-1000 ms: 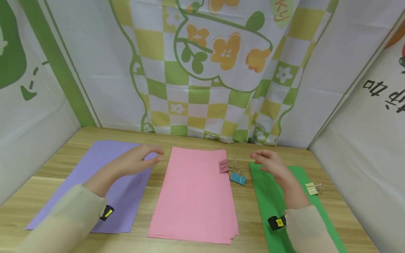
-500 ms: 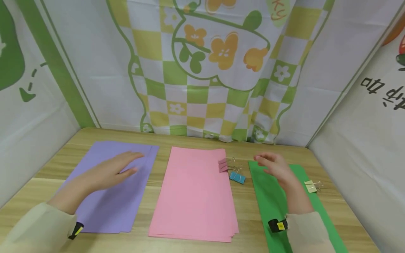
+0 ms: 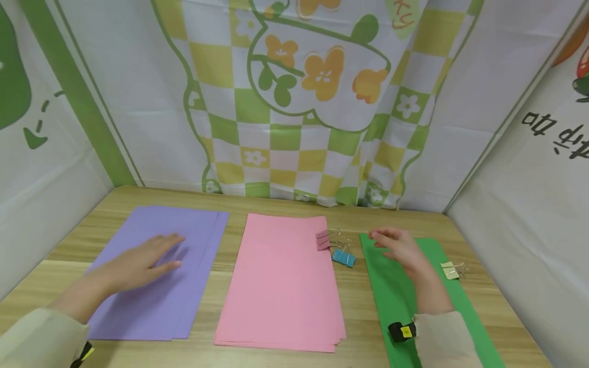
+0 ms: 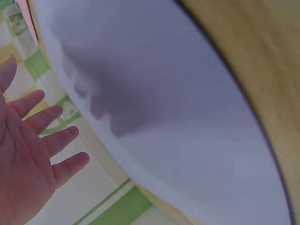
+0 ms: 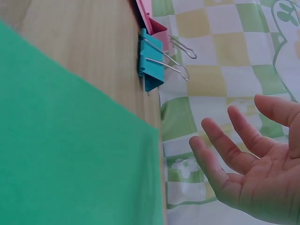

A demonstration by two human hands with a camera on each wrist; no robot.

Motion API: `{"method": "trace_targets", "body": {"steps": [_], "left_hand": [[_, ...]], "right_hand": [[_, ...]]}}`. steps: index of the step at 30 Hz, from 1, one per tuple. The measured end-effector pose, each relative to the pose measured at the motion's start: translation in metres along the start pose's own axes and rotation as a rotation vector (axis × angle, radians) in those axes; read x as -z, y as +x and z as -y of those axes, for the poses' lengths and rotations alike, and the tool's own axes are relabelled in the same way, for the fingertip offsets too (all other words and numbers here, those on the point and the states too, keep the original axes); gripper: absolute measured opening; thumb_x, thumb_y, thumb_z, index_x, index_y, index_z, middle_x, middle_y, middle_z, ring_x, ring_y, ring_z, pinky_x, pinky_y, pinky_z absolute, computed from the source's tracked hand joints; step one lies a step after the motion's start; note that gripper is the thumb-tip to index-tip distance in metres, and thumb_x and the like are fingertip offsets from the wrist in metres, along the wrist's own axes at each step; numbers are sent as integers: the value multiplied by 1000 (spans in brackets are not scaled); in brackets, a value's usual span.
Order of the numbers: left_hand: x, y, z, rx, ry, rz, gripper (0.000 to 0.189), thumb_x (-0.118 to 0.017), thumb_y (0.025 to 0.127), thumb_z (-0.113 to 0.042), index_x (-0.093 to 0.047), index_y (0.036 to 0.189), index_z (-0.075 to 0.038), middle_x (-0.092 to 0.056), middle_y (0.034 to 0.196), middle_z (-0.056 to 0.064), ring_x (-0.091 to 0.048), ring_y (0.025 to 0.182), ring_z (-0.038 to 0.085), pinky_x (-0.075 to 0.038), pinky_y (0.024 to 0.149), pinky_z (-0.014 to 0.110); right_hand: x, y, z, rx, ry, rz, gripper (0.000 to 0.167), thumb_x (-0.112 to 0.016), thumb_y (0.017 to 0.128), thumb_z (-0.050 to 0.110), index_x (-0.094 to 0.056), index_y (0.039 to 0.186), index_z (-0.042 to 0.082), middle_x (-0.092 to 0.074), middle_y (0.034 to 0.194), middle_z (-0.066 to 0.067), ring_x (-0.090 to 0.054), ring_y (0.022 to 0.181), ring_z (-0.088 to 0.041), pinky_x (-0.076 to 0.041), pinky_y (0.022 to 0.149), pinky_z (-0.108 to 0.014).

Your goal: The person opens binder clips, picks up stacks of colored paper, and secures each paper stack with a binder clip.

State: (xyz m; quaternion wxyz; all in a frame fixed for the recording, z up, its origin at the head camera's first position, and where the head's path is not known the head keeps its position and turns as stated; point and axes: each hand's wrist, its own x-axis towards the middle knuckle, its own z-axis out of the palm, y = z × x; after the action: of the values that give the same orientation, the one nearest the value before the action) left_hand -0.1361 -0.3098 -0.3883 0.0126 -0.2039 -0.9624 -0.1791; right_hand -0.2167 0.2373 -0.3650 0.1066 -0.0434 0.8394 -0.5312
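Above the stack of purple paper hovers my left hand, fingers spread and holding nothing; its shadow falls on the sheets in the left wrist view. My right hand is held over the far end of the green paper, fingers loosely bent around nothing. A stack of pink paper lies between the two, its near corners slightly fanned. At its right edge sits a pink binder clip, with a blue binder clip just beside it. A pale yellow binder clip is on the green paper's right edge.
The wooden table carries all three stacks side by side. A checked, flower-printed curtain hangs along its back edge. White printed cloth closes off the right side, with similar cloth at left.
My left hand has moved left and toward me, from the purple stack's right edge to over its middle. The right hand stays nearly in place. Papers and clips have not moved.
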Motion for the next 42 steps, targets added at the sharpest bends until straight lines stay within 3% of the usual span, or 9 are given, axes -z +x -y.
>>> {"method": "trace_targets", "body": {"steps": [10, 17, 35, 38, 42], "left_hand": [[-9, -3, 4, 122, -6, 52, 72, -58, 97, -47, -39, 149, -1, -33, 154, 32, -28, 136, 62, -28, 104, 76], [-12, -4, 6, 205, 10, 101, 77, -51, 98, -56, -28, 156, -11, -11, 165, 24, -7, 147, 56, -14, 98, 87], [-20, -3, 7, 226, 28, 133, 81, -54, 95, -58, -31, 154, -7, -21, 161, 27, -18, 143, 57, -21, 97, 86], [-21, -3, 7, 228, 27, 142, 82, -55, 95, -58, -31, 153, -5, -21, 160, 27, -18, 143, 58, -21, 98, 85], [-20, -3, 7, 225, 29, 148, 83, -55, 95, -58, -32, 153, -4, -21, 160, 28, -18, 142, 58, -21, 98, 85]], "right_hand": [[-10, 6, -6, -28, -10, 45, 49, -54, 103, 26, -49, 136, -10, -53, 139, -29, -51, 126, -43, -41, 108, -60], [-18, 11, -7, -36, -36, 77, 49, -52, 104, 28, -50, 137, -8, -52, 141, -27, -52, 126, -43, -41, 108, -61], [-35, 23, -3, -51, -95, 140, 47, -53, 102, 22, -51, 137, -9, -55, 138, -28, -58, 120, -38, -50, 100, -51], [-36, 24, -4, -39, -104, 149, 43, -55, 101, 17, -53, 133, -10, -58, 133, -28, -61, 116, -35, -53, 96, -46], [-37, 24, -4, -28, -121, 142, 29, -58, 98, 9, -59, 119, -11, -63, 116, -22, -62, 100, -23, -54, 83, -35]]}}
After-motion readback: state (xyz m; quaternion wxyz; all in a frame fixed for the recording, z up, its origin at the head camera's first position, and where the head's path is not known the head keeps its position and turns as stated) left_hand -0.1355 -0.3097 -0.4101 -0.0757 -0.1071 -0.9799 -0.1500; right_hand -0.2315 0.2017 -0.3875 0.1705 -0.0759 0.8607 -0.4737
